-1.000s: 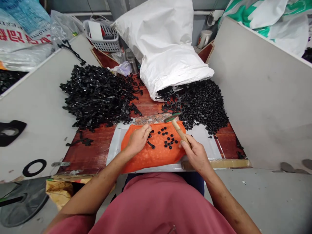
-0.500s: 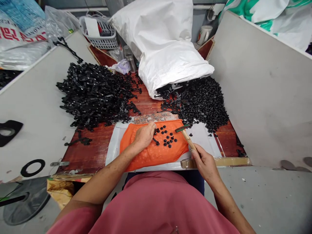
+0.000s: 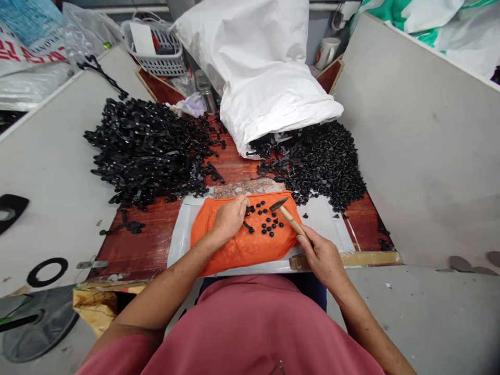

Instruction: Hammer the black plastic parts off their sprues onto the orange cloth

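Note:
My right hand (image 3: 321, 256) grips the wooden handle of a small hammer (image 3: 288, 214), its head raised over an orange mat (image 3: 238, 249). Several small black round caps (image 3: 269, 224) lie on the mat under the hammer head. My left hand (image 3: 229, 216) rests on the mat's far edge, fingers pinched on a small black strap piece (image 3: 247, 226) beside the caps. The mat lies on a white sheet (image 3: 179, 237) on the red-brown table.
A heap of black straps (image 3: 144, 148) fills the left of the table; a heap of black caps (image 3: 324, 164) spills from a white sack (image 3: 269, 88) on the right. Grey boards (image 3: 410, 146) flank both sides. A basket (image 3: 156, 49), flask (image 3: 205, 91) and mug (image 3: 327, 52) stand behind.
The hammer swung out to the right, then came back toward the caps. My left hand slid slightly right along the mat with the strap piece.

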A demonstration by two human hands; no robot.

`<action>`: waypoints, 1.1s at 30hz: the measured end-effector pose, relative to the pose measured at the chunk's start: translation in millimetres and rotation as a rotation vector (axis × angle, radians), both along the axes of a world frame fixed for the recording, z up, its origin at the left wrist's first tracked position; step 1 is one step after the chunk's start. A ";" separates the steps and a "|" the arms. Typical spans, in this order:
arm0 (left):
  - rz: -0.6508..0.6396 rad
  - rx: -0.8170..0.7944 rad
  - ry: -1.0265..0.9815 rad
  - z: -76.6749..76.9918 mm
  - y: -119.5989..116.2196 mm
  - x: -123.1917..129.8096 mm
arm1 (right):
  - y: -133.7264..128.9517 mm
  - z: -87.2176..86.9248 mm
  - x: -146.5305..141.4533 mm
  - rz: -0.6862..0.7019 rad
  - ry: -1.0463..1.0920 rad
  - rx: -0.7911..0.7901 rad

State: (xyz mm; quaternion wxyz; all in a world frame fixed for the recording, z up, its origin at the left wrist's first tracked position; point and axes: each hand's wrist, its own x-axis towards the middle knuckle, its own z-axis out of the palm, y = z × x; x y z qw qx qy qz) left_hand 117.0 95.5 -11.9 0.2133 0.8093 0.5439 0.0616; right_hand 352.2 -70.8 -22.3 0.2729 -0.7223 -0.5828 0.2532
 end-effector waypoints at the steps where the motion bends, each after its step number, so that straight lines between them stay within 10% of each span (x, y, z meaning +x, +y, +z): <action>1: 0.004 -0.004 -0.020 0.1 0.9 -0.6 | 0.4 -0.1 -0.3 -0.002 0.005 0.002; 33: 0.018 0.008 0.274 -0.4 -3.6 7.0 | 30.9 28.5 -34.6 0.184 -0.334 0.103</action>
